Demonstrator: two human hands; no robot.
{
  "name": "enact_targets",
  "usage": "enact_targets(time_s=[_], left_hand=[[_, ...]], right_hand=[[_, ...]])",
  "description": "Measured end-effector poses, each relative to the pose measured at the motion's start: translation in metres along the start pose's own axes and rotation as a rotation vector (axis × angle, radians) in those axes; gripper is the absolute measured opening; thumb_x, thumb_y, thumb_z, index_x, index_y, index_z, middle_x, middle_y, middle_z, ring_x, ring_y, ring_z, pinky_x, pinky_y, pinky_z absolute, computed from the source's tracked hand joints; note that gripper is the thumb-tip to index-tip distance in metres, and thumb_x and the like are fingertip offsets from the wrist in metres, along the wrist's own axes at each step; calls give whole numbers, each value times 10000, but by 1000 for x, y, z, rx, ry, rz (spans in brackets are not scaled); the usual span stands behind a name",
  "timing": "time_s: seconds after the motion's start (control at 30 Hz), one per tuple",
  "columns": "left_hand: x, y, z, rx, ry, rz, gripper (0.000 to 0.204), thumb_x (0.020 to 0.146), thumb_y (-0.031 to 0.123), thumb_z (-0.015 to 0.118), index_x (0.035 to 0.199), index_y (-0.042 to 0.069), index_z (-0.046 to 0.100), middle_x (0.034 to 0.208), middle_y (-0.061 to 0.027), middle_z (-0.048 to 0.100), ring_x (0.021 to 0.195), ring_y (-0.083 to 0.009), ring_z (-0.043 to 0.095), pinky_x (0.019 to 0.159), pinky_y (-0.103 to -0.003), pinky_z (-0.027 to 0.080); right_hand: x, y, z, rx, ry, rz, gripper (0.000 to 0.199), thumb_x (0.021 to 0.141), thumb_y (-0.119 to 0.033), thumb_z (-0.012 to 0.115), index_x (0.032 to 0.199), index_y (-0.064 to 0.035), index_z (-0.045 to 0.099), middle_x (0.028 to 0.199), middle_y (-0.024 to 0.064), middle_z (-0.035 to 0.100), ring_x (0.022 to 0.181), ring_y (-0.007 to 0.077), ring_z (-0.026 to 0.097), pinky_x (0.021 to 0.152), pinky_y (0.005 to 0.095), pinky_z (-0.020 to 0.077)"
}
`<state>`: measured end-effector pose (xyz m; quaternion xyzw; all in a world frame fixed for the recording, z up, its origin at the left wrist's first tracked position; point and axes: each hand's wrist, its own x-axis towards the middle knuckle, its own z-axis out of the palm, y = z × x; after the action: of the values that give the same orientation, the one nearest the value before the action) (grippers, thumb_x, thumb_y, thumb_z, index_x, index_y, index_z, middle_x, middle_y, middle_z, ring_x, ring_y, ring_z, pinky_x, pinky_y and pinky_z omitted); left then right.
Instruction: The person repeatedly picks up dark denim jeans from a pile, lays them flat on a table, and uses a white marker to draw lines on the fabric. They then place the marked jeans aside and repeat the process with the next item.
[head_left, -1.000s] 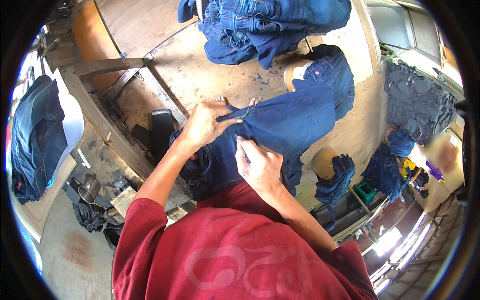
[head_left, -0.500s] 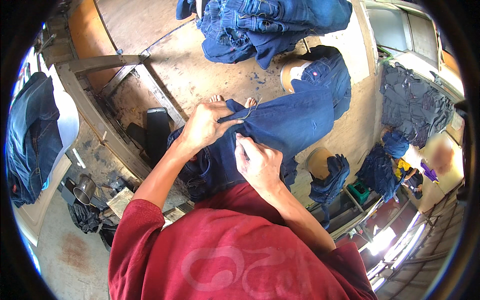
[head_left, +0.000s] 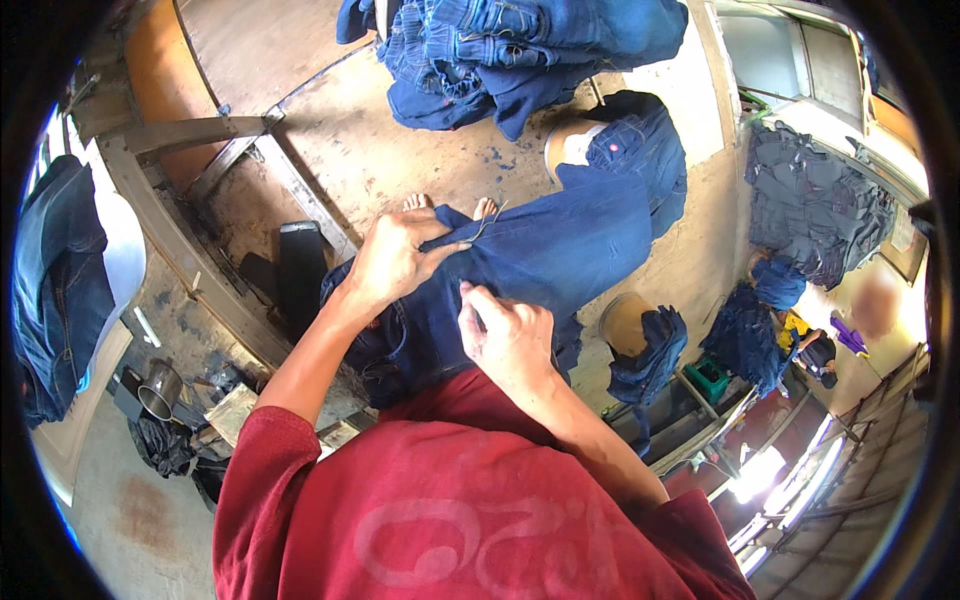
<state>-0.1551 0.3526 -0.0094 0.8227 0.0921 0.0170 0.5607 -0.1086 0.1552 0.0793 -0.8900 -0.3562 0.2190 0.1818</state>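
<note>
A pair of dark blue denim trousers [head_left: 560,240] lies across my lap and stretches away to the right. My left hand [head_left: 395,262] is closed on the cloth, thumb and fingers pinching a fold near its upper edge. Loose pale threads [head_left: 488,226] stick up beside that thumb's tip. Just to the right and nearer to me, my right hand [head_left: 512,335] is curled over the denim, thumb against the fingers. Something dark shows in the gap between them, too hidden to name.
A heap of blue jeans [head_left: 540,40] lies ahead. More denim hangs by a round stool [head_left: 565,145]. Dark garments [head_left: 815,195] are piled at the right. A wooden frame [head_left: 190,240] stands at the left, with jeans [head_left: 60,290] beyond it. A person [head_left: 800,345] is at the far right.
The whole view has shifted slightly to the left. My right hand has drawn a little back from the left hand and the threads; the left keeps its pinch.
</note>
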Motion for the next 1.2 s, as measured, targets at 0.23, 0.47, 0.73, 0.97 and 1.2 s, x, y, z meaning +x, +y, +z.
enact_targets(time_s=[0.23,0.47,0.73,0.97,1.2], left_hand=[[-1,-2,2,19,-18,-75,230,854,153,928,962,-18,818,892,-163,772,833,-335,768,789,-410,611],[1,1,0,15,-5,-39,232,848,137,921,1006,-9,833,903,-169,774,836,-352,767,790,-413,615],[1,0,1,11,-17,-47,238,850,112,913,1046,2,838,949,-164,791,873,-349,783,809,-398,624],[1,3,-1,22,-27,-81,213,859,115,913,1004,-15,827,916,-160,779,822,-339,769,762,-401,616],[4,4,2,73,36,-45,210,864,132,921,956,-27,819,888,-157,773,791,-336,766,748,-406,611]], right_hand=[[7,2,-2,102,105,-19,94,927,-51,770,1013,-88,761,644,113,689,533,276,706,504,400,544],[5,4,-3,143,61,10,65,948,-68,766,1007,-90,751,620,93,669,505,246,686,483,384,521],[5,2,-3,-6,-19,50,94,966,-70,748,1056,-87,768,650,99,692,519,252,696,497,376,534],[5,6,-5,53,17,23,104,949,-55,761,1052,-77,763,684,116,707,549,260,718,501,384,539],[-12,5,-7,173,83,26,104,940,-57,763,1042,-79,762,655,99,682,534,252,699,504,382,541]])
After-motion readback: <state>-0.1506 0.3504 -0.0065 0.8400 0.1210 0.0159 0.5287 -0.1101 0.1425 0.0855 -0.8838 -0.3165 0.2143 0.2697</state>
